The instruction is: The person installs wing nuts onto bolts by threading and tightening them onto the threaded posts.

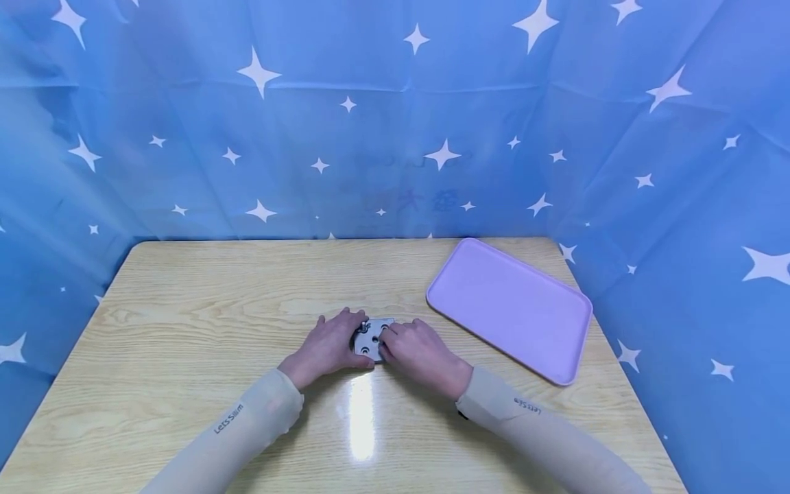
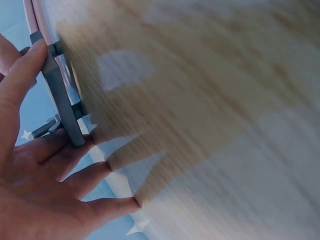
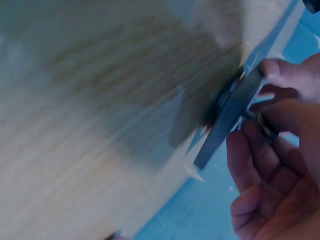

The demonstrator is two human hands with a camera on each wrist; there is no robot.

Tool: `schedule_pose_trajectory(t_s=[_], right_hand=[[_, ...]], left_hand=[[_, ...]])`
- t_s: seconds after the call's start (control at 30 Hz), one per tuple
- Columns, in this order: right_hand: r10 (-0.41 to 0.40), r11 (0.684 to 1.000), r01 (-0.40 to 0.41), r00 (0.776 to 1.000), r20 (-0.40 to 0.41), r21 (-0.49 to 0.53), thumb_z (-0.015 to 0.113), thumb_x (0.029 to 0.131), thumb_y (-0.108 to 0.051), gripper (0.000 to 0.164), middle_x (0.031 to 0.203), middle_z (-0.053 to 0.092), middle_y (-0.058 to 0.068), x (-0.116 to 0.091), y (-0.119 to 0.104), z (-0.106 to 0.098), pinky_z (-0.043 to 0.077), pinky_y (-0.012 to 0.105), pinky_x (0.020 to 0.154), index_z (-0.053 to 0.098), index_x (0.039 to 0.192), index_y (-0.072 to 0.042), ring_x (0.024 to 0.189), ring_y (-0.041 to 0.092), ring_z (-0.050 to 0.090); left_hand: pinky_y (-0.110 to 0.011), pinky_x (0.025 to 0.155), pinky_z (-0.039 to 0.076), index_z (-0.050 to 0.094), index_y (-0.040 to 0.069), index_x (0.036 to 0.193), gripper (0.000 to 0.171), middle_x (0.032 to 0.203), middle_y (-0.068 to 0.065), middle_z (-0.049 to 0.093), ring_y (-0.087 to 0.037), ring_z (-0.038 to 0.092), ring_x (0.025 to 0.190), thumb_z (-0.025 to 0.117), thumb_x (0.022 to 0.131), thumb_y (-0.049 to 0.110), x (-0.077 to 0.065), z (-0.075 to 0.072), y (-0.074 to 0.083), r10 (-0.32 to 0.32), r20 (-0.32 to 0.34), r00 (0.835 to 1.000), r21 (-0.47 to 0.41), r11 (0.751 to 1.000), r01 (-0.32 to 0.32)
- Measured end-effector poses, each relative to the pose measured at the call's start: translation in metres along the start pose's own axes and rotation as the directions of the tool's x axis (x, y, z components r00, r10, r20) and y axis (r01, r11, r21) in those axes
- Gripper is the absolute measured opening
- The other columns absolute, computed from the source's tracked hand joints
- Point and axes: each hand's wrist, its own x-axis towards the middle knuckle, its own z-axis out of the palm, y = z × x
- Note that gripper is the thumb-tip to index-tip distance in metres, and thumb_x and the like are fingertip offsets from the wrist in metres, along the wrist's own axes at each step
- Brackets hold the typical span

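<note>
A flat grey metal plate (image 1: 369,348) with several round holes lies near the middle of the table, raised on short dark feet in the left wrist view. My left hand (image 1: 332,345) holds its left side, thumb at the near edge and fingers at the far one. A threaded bolt (image 2: 46,128) sticks out of the plate's face beside the left fingers. Over the right part of the plate, my right hand (image 1: 420,350) pinches a small screw (image 3: 267,126) standing in the plate; the fingers hide most of it.
A purple tray (image 1: 512,309) lies slanted at the right rear of the wood-grain table (image 1: 216,309). Blue curtains (image 1: 370,130) with white stars hang behind the table and along both sides.
</note>
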Motion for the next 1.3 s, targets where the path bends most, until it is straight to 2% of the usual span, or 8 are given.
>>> schedule_pose_trajectory(t_s=[0.1, 0.17, 0.33, 0.43, 0.57, 0.77, 1.03, 1.3], right_hand=[[0.046, 0.998, -0.046, 0.999, -0.005, 0.039, 0.072, 0.097, -0.023, 0.016, 0.075, 0.067, -0.001, -0.002, -0.002, 0.001, 0.046, 0.030, 0.053, 0.068, 0.088, -0.010, 0.060, 0.012, 0.059], [0.066, 0.996, -0.067, 0.998, 0.016, 0.057, 0.071, 0.098, -0.035, 0.027, 0.081, 0.069, 0.001, -0.004, -0.001, 0.000, 0.049, 0.032, 0.058, 0.069, 0.101, -0.009, 0.064, 0.014, 0.061], [-0.006, 0.995, -0.005, 0.993, 0.118, 0.098, 0.069, 0.095, -0.055, 0.064, 0.124, 0.070, 0.003, -0.009, 0.012, -0.011, 0.051, 0.042, 0.086, 0.058, 0.142, -0.013, 0.106, 0.021, 0.066], [-0.147, 0.987, 0.134, 0.975, 0.165, 0.088, 0.072, 0.098, -0.039, 0.051, 0.142, 0.061, -0.003, -0.009, 0.020, -0.019, 0.049, 0.044, 0.096, 0.058, 0.144, -0.021, 0.127, 0.021, 0.057], [-0.289, 0.953, 0.301, 0.940, 0.182, -0.039, 0.067, 0.100, -0.015, 0.040, 0.147, 0.058, -0.009, -0.008, 0.027, -0.024, 0.048, 0.041, 0.096, 0.062, 0.139, -0.025, 0.132, 0.019, 0.054], [-0.345, 0.921, 0.369, 0.921, 0.181, -0.123, 0.067, 0.098, -0.014, 0.035, 0.140, 0.062, -0.011, -0.009, 0.032, -0.024, 0.047, 0.038, 0.096, 0.067, 0.131, -0.025, 0.130, 0.017, 0.056], [-0.283, 0.945, 0.299, 0.951, 0.126, -0.133, 0.074, 0.093, -0.020, 0.015, 0.111, 0.070, -0.009, -0.004, 0.026, -0.015, 0.048, 0.035, 0.084, 0.071, 0.107, -0.024, 0.106, 0.017, 0.062], [-0.006, 1.000, 0.006, 1.000, -0.006, 0.023, 0.074, 0.095, -0.021, 0.009, 0.081, 0.071, -0.003, -0.002, 0.003, 0.001, 0.046, 0.030, 0.061, 0.071, 0.089, -0.014, 0.068, 0.014, 0.061]], left_hand=[[-0.075, 0.114, 0.025, 0.054, 0.006, 0.148, 0.093, 0.151, -0.019, 0.053, -0.044, 0.041, 0.145, 0.094, 0.073, 0.044, 0.000, 0.001, 0.000, 0.004, -0.003, 1.000, 0.000, 1.000, -0.004], [-0.075, 0.113, 0.025, 0.053, 0.005, 0.148, 0.094, 0.152, -0.020, 0.052, -0.044, 0.040, 0.145, 0.093, 0.073, 0.044, -0.001, 0.001, 0.000, 0.007, -0.005, 1.000, -0.001, 1.000, -0.007], [-0.075, 0.114, 0.023, 0.051, 0.004, 0.150, 0.094, 0.153, -0.022, 0.050, -0.044, 0.039, 0.146, 0.092, 0.075, 0.043, -0.001, 0.000, 0.000, 0.017, 0.010, 1.000, -0.003, 1.000, -0.017], [-0.076, 0.113, 0.024, 0.051, 0.004, 0.149, 0.093, 0.151, -0.022, 0.051, -0.044, 0.040, 0.146, 0.092, 0.075, 0.044, -0.001, -0.002, -0.001, 0.026, 0.016, 1.000, 0.007, 1.000, -0.026], [-0.076, 0.113, 0.026, 0.053, 0.004, 0.148, 0.092, 0.150, -0.022, 0.053, -0.044, 0.041, 0.145, 0.093, 0.074, 0.044, -0.001, -0.006, -0.002, 0.015, 0.007, 1.000, 0.033, 0.999, -0.015], [-0.075, 0.114, 0.025, 0.051, 0.004, 0.150, 0.095, 0.152, -0.022, 0.051, -0.044, 0.040, 0.146, 0.092, 0.075, 0.045, -0.001, -0.004, 0.001, 0.006, 0.020, 1.000, 0.021, 1.000, -0.007], [-0.075, 0.114, 0.024, 0.051, 0.005, 0.150, 0.095, 0.153, -0.020, 0.050, -0.043, 0.039, 0.146, 0.092, 0.074, 0.045, 0.000, -0.002, 0.001, 0.002, 0.014, 1.000, 0.014, 1.000, -0.002], [-0.075, 0.113, 0.026, 0.051, 0.004, 0.150, 0.096, 0.154, -0.021, 0.049, -0.043, 0.040, 0.146, 0.092, 0.074, 0.046, -0.002, -0.002, 0.001, 0.008, 0.009, 1.000, 0.020, 1.000, -0.009]])
